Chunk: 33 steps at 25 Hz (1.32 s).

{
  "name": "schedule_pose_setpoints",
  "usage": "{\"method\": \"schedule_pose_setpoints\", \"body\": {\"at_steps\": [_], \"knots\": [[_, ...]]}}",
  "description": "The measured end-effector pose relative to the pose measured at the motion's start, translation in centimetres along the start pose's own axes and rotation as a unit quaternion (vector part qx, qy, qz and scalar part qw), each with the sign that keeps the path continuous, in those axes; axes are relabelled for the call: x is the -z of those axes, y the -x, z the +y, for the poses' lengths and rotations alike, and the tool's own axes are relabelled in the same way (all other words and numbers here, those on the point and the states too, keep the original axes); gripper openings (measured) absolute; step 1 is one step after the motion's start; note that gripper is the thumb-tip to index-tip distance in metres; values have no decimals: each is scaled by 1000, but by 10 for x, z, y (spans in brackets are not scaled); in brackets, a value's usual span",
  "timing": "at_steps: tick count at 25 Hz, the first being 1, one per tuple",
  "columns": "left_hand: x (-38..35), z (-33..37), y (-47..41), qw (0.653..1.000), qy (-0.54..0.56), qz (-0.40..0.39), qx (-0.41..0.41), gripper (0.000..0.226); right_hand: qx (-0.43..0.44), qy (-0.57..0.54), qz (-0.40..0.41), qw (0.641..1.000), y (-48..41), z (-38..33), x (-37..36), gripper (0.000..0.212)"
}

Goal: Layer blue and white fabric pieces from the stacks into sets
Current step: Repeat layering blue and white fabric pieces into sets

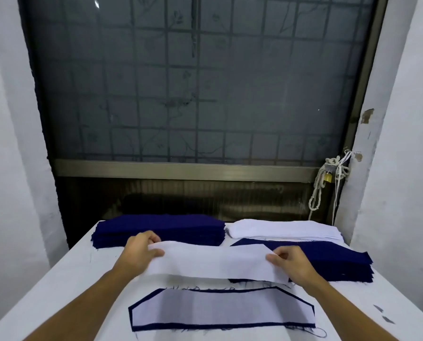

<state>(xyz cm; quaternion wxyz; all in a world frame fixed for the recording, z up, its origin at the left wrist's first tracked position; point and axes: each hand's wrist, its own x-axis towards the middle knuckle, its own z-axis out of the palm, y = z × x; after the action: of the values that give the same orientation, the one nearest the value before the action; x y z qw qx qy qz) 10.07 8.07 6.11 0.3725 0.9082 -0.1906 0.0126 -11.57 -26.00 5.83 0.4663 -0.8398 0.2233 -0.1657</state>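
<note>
A white fabric piece [215, 262] hangs stretched above the table between my two hands. My left hand [141, 252] pinches its left end and my right hand [291, 263] pinches its right end. Below it, near the front edge, lies a layered set [220, 308]: a white piece on a blue piece whose dark border shows all round. A stack of blue pieces [161, 230] sits at the back left and a stack of white pieces [284, 230] at the back right. Another blue stack [338, 262] lies at the right, partly hidden by the held piece.
The table [77, 286] has a white top with a few small dark scraps [383, 316] near its right edge. Behind it is a window with a grille, and a knotted rope with a padlock [328, 177] hangs at the right of the frame.
</note>
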Motion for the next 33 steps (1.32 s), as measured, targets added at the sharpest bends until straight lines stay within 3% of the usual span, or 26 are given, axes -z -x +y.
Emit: {"method": "schedule_pose_setpoints", "body": {"at_steps": [2,4,9,12,19,33], "knots": [[-1,-2,1,1000,-4,-22,20,15,-4,-29,37,999,0,4,-5,20],[-1,0,3,999,32,-34,13,25,11,-53,79,995,-2,6,-5,19],[-9,-13,24,987,155,5,44,29,37,-76,117,989,8,33,-7,16],[-22,-38,37,992,112,22,51,45,31,-70,116,990,22,59,-9,19],[-50,-58,65,997,3,46,64,40,1,13,147,989,39,97,-15,16],[-63,-69,79,996,-10,77,35,29,7,185,152,971,40,101,-23,15]]}}
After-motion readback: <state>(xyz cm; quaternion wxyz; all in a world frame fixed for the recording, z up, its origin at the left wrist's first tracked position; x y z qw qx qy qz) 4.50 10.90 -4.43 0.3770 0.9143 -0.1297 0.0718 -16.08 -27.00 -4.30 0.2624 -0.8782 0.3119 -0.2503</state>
